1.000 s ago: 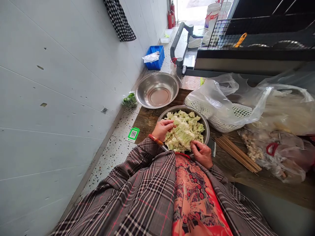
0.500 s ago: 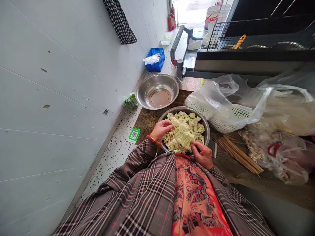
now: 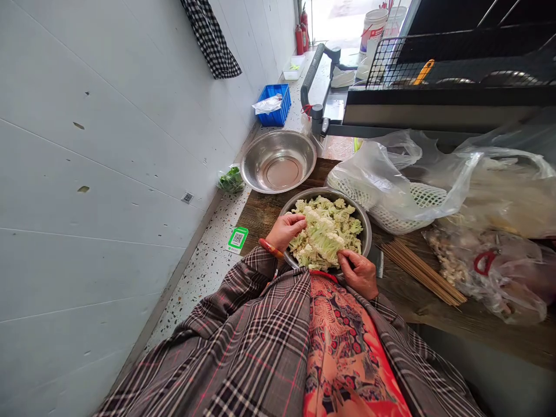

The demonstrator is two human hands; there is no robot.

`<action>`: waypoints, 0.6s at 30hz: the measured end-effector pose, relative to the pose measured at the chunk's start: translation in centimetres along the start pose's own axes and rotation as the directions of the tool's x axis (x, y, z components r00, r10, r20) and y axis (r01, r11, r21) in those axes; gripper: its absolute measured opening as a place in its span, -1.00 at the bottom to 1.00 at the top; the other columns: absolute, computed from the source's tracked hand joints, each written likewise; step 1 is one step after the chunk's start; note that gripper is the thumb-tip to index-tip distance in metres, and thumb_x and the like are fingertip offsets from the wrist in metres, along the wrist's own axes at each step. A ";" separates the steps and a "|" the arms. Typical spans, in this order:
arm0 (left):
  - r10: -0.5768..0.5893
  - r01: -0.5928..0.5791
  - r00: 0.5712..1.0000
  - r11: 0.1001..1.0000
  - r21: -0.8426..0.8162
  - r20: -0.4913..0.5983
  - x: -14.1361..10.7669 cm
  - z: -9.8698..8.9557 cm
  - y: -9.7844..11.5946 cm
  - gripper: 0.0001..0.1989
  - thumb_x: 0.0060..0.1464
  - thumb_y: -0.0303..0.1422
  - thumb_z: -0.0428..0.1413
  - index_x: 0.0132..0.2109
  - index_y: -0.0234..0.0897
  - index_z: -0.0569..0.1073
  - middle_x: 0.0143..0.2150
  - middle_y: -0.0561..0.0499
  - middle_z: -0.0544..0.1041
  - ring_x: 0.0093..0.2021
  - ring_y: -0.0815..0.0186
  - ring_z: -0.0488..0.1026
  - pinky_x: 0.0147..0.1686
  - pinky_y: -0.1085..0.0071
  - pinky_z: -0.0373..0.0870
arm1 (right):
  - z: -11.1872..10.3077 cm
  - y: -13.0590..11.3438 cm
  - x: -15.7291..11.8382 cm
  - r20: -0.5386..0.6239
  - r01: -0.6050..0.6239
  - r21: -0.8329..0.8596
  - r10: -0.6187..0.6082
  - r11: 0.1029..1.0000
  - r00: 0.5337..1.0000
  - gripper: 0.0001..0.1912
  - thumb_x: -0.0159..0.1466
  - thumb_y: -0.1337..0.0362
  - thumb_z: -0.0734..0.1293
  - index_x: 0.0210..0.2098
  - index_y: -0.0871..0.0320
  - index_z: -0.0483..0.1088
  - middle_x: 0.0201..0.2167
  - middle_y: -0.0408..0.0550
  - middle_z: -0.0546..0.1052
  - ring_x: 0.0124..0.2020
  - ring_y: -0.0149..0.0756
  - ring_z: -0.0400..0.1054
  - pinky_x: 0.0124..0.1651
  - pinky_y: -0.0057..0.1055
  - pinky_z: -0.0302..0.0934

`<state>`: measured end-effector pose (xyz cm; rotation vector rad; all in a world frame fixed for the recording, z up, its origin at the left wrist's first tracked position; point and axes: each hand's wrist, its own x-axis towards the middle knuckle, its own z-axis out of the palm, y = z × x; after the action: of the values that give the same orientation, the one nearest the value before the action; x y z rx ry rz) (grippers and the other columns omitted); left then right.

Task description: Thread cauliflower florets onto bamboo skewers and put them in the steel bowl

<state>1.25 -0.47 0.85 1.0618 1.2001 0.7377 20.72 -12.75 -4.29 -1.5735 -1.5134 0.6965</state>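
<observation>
Pale cauliflower florets (image 3: 350,225) fill a steel bowl (image 3: 368,236) close in front of my body. Above them a row of cauliflower (image 3: 325,234) stretches between my hands, slanting down to the right. My left hand (image 3: 284,231) is closed in a pinch at its upper left end. At the lower right end, the fingers of my right hand (image 3: 359,273) are closed on it too. Whether a stick runs through the row I cannot make out. A bundle of thin wooden skewers (image 3: 423,272) lies on the dark wooden table, right of my right hand.
An upright steel basin (image 3: 278,163) stands behind the bowl. To the right are a white perforated basket (image 3: 402,211) under clear plastic and a bag (image 3: 508,278) with a red handle. A green QR card (image 3: 237,238) and bagged greens (image 3: 231,179) lie by the left wall.
Almost nothing differs. Both hands keep their grip on the cauliflower over the bowl, and the view has shifted very slightly.
</observation>
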 end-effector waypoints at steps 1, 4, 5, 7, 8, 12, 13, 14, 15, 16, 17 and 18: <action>0.007 -0.007 1.000 1.000 0.019 0.005 0.0 0.0 -0.1 -0.68 -0.19 -0.20 0.24 -0.34 -0.40 0.54 -0.52 0.05 0.42 -0.57 0.52 0.16 -0.55 0.51 0.03 | 0.0 0.0 0.0 -0.003 -0.001 -0.003 0.001 1.000 1.000 -0.74 0.28 0.17 0.20 -0.33 0.12 0.49 -0.37 -0.05 0.58 -0.34 -0.28 0.47 -0.20 -0.40 0.33; 0.031 -0.033 0.999 0.996 0.086 0.026 0.2 -0.3 -0.4 -0.72 -0.16 -0.21 0.22 -0.40 -0.39 0.54 -0.54 0.06 0.40 -0.56 0.50 0.16 -0.55 0.50 0.04 | 0.0 0.0 -0.1 -0.007 -0.003 -0.010 0.003 1.000 1.000 -0.74 0.28 0.17 0.20 -0.33 0.12 0.49 -0.36 -0.05 0.59 -0.33 -0.28 0.47 -0.21 -0.40 0.32; 0.039 -0.042 0.999 0.993 0.112 0.033 0.3 -0.4 -0.4 -0.73 -0.15 -0.21 0.21 -0.43 -0.39 0.53 -0.56 0.06 0.39 -0.55 0.49 0.16 -0.54 0.50 0.05 | 0.0 0.0 -0.1 -0.006 -0.002 -0.012 0.002 1.000 1.000 -0.74 0.28 0.17 0.20 -0.33 0.13 0.49 -0.36 -0.04 0.59 -0.34 -0.28 0.47 -0.21 -0.40 0.32; 0.055 -0.062 0.997 0.984 0.166 0.049 0.3 -0.6 -0.5 -0.75 -0.13 -0.22 0.19 -0.46 -0.37 0.53 -0.57 0.07 0.38 -0.55 0.48 0.16 -0.53 0.50 0.07 | 0.1 0.1 -0.2 -0.004 0.000 -0.017 0.000 1.000 1.000 -0.74 0.28 0.18 0.20 -0.33 0.13 0.48 -0.36 -0.04 0.58 -0.34 -0.28 0.47 -0.22 -0.41 0.32; 0.062 -0.072 0.996 0.979 0.189 0.057 0.3 -0.7 -0.5 -0.76 -0.13 -0.23 0.18 -0.47 -0.37 0.53 -0.57 0.07 0.38 -0.55 0.48 0.16 -0.53 0.49 0.08 | 0.1 0.1 -0.3 -0.005 0.001 -0.019 -0.001 1.000 1.000 -0.74 0.28 0.18 0.20 -0.33 0.13 0.48 -0.36 -0.04 0.58 -0.34 -0.28 0.47 -0.22 -0.41 0.32; 0.074 -0.093 0.993 0.968 0.231 0.089 0.3 -0.8 -0.3 -0.77 -0.11 -0.25 0.16 -0.49 -0.36 0.53 -0.55 0.05 0.40 -0.55 0.47 0.17 -0.51 0.49 0.10 | 0.2 0.2 -0.4 -0.012 0.011 -0.020 -0.011 1.000 1.000 -0.74 0.28 0.17 0.20 -0.34 0.13 0.48 -0.37 -0.04 0.58 -0.34 -0.28 0.47 -0.23 -0.42 0.32; 0.068 -0.088 0.993 0.969 0.230 0.095 0.3 -0.8 -0.2 -0.77 -0.12 -0.25 0.17 -0.50 -0.36 0.53 -0.56 0.04 0.40 -0.55 0.47 0.17 -0.52 0.49 0.09 | 0.2 0.3 -0.5 -0.015 0.014 -0.021 -0.015 1.000 1.000 -0.74 0.28 0.16 0.20 -0.34 0.13 0.48 -0.38 -0.04 0.58 -0.34 -0.28 0.47 -0.22 -0.41 0.32; 0.057 -0.079 0.993 0.971 0.226 0.103 0.3 -0.9 -0.1 -0.77 -0.13 -0.25 0.17 -0.50 -0.36 0.52 -0.57 0.04 0.40 -0.56 0.48 0.17 -0.53 0.49 0.08 | 0.2 0.3 -0.5 -0.018 0.017 -0.023 -0.018 1.000 1.000 -0.74 0.28 0.16 0.20 -0.34 0.12 0.48 -0.38 -0.04 0.58 -0.35 -0.28 0.47 -0.22 -0.41 0.33; 0.041 -0.065 0.993 0.973 0.220 0.114 0.2 -0.9 0.0 -0.77 -0.13 -0.24 0.18 -0.51 -0.36 0.52 -0.58 0.04 0.39 -0.57 0.48 0.16 -0.55 0.50 0.06 | 0.2 0.4 -0.5 -0.021 0.020 -0.026 -0.020 0.999 1.000 -0.74 0.28 0.16 0.20 -0.34 0.12 0.48 -0.38 -0.04 0.58 -0.35 -0.28 0.47 -0.22 -0.40 0.33; 0.023 -0.050 0.992 0.976 0.213 0.128 0.3 -0.9 0.1 -0.76 -0.14 -0.23 0.19 -0.51 -0.36 0.52 -0.59 0.04 0.38 -0.58 0.48 0.15 -0.57 0.50 0.04 | 0.3 0.4 -0.4 -0.023 0.022 -0.028 -0.023 0.999 0.999 -0.74 0.28 0.16 0.20 -0.34 0.11 0.48 -0.38 -0.04 0.59 -0.34 -0.27 0.47 -0.21 -0.39 0.33; 0.006 -0.036 0.990 0.978 0.205 0.144 0.3 -1.0 0.2 -0.75 -0.14 -0.22 0.19 -0.51 -0.37 0.51 -0.61 0.04 0.37 -0.59 0.49 0.14 -0.58 0.50 0.01 | 0.3 0.5 -0.4 -0.023 0.026 -0.030 -0.027 0.999 0.999 -0.74 0.28 0.16 0.20 -0.34 0.11 0.48 -0.38 -0.04 0.59 -0.34 -0.27 0.47 -0.21 -0.39 0.33; -0.006 -0.026 0.987 0.980 0.197 0.161 0.3 -1.1 0.2 -0.74 -0.14 -0.21 0.20 -0.52 -0.37 0.51 -0.62 0.05 0.35 -0.60 0.49 0.12 -0.60 0.50 -0.01 | 0.2 0.5 -0.4 -0.021 0.032 -0.032 -0.032 0.999 0.999 -0.74 0.28 0.16 0.20 -0.34 0.11 0.48 -0.38 -0.04 0.59 -0.34 -0.27 0.47 -0.22 -0.39 0.33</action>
<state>0.30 0.15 0.93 1.2687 1.1467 0.5361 20.73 -13.06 -4.92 -1.5722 -1.5376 0.6383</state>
